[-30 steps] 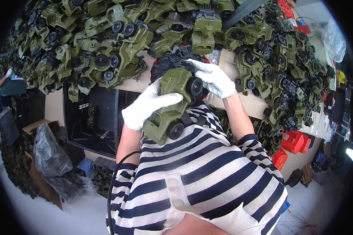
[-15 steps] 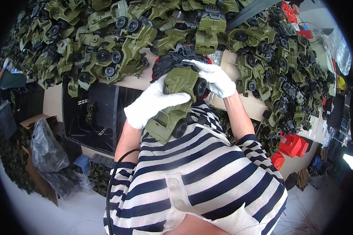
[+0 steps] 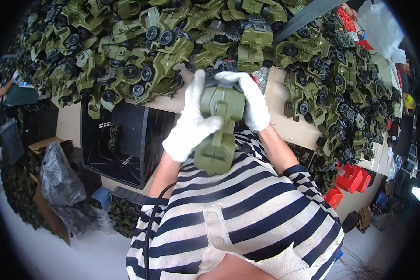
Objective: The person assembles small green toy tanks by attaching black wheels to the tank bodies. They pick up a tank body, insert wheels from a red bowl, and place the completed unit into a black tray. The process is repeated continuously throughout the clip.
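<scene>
The olive-green plastic toy truck body (image 3: pixel 218 126) is held up in front of the person's chest, above the black-and-white striped knit top (image 3: pixel 247 219) and just below the edge of the pale table (image 3: pixel 284 121). It stands roughly on end, its smooth upper shell turned toward the camera, with a dark part at its top end hidden mostly behind the fingers.

The left hand in a white cotton glove (image 3: pixel 191 123) grips the truck body from its left side, thumb pointing up beside it and fingers wrapped across its middle; that grip is clamped on the toy. The right hand in a white cotton glove (image 3: pixel 249 100) closes over the truck body's top and right side, fingers curled down onto it, so this grip is clamped on the same toy.

Beyond the truck body, the table carries a large heap of olive-green toy trucks with black wheels (image 3: pixel 172 42) that reaches across the upper part of the view and down the right side. To the left of the truck body, under the table edge, stands a black plastic crate (image 3: pixel 121 144). Far left of it lies a dark plastic bag (image 3: pixel 60 179) on a cardboard box. To the lower right of the truck body sit red plastic bins (image 3: pixel 352 179).
</scene>
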A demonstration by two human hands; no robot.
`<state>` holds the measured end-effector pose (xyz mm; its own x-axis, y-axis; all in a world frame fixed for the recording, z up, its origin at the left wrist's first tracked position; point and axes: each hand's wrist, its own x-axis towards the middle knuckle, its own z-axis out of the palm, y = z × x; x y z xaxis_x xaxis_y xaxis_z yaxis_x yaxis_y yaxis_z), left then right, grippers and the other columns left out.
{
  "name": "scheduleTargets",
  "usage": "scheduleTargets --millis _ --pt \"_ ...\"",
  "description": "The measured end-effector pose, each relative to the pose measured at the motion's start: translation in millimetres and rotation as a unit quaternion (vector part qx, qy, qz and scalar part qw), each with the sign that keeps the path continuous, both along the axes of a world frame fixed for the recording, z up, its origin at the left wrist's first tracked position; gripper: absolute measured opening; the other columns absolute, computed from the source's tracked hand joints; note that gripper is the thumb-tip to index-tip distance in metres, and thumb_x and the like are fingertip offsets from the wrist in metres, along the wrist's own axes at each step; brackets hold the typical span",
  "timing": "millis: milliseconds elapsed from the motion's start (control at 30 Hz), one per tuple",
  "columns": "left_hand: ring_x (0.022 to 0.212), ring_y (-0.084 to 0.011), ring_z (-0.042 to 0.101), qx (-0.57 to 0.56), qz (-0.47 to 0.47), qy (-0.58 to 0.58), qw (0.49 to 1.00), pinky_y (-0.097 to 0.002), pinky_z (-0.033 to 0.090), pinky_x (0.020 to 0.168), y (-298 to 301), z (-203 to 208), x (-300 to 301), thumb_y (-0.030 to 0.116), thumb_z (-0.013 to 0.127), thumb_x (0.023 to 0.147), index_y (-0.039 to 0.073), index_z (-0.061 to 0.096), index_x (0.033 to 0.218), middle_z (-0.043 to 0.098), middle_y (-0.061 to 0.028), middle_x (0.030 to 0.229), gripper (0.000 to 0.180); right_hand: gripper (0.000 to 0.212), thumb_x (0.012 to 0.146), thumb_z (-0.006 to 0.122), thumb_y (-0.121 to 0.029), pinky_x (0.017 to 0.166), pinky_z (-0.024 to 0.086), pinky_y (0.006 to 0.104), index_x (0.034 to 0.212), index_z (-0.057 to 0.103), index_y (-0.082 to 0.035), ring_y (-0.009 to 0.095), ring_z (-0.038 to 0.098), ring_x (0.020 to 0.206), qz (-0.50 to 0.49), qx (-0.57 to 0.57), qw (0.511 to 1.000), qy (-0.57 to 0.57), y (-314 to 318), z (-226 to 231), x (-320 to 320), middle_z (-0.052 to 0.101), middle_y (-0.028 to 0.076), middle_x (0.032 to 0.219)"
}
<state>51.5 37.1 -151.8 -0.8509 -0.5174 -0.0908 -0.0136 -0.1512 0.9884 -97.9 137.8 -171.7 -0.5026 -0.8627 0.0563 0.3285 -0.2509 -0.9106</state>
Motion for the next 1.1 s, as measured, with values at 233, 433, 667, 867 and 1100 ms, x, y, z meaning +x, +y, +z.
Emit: scheduleTargets --millis 233,433,667,867,1100 --pt "0.132 -0.0293 0.045 -0.030 0.026 0.146 0.989 -0.0392 0.033 0.111 -8 -8 0 0.070 0.076 0.066 -0.001 0.048 0.134 0.049 -0.0189 0.139 0.102 0.084 0.072 0.078 -0.054 0.103 0.042 0.0416 0.131 0.052 0.001 0.034 0.054 0.119 -0.021 0.009 0.917 0.398 6 13 11 0.056 0.019 0.127" --pt "0.128 -0.0305 0.049 -0.174 0.029 0.142 0.974 -0.0396 0.037 0.108 -14 -15 1 0.066 0.073 0.073 -0.001 0.051 0.129 0.052 -0.0190 0.135 0.090 0.076 0.072 0.077 -0.045 0.099 0.044 0.0417 0.127 0.052 0.000 0.035 0.056 0.114 -0.069 -0.026 0.924 0.374 0 -3 19 0.056 0.019 0.122" --pt "0.140 -0.0309 0.033 -0.233 0.075 0.104 0.964 -0.0402 0.026 0.115 -7 -43 2 0.033 0.053 0.098 0.003 0.025 0.152 0.030 -0.0168 0.156 0.068 0.031 0.095 0.057 -0.013 0.091 0.045 0.0268 0.123 0.062 -0.002 0.011 0.058 0.102 0.072 0.143 0.976 0.149 -6 23 -6 0.067 0.006 0.114" --pt "0.142 -0.0288 0.031 -0.136 0.075 0.068 0.986 -0.0365 0.025 0.116 -6 -57 -5 0.021 0.047 0.101 0.005 0.021 0.155 0.028 -0.0146 0.158 0.062 0.032 0.099 0.054 -0.023 0.094 0.045 0.0279 0.120 0.066 -0.002 0.014 0.060 0.102 0.024 0.231 0.958 0.169 -16 24 -13 0.069 0.008 0.114" --pt "0.137 -0.0184 0.035 0.017 0.070 0.064 0.995 -0.0308 0.028 0.113 -6 -49 -1 0.020 0.046 0.102 0.004 0.022 0.154 0.031 -0.0110 0.156 0.060 0.034 0.101 0.050 -0.024 0.099 0.044 0.0303 0.123 0.064 -0.002 0.017 0.061 0.108 0.053 0.224 0.946 0.227 -7 15 -14 0.067 0.010 0.119"
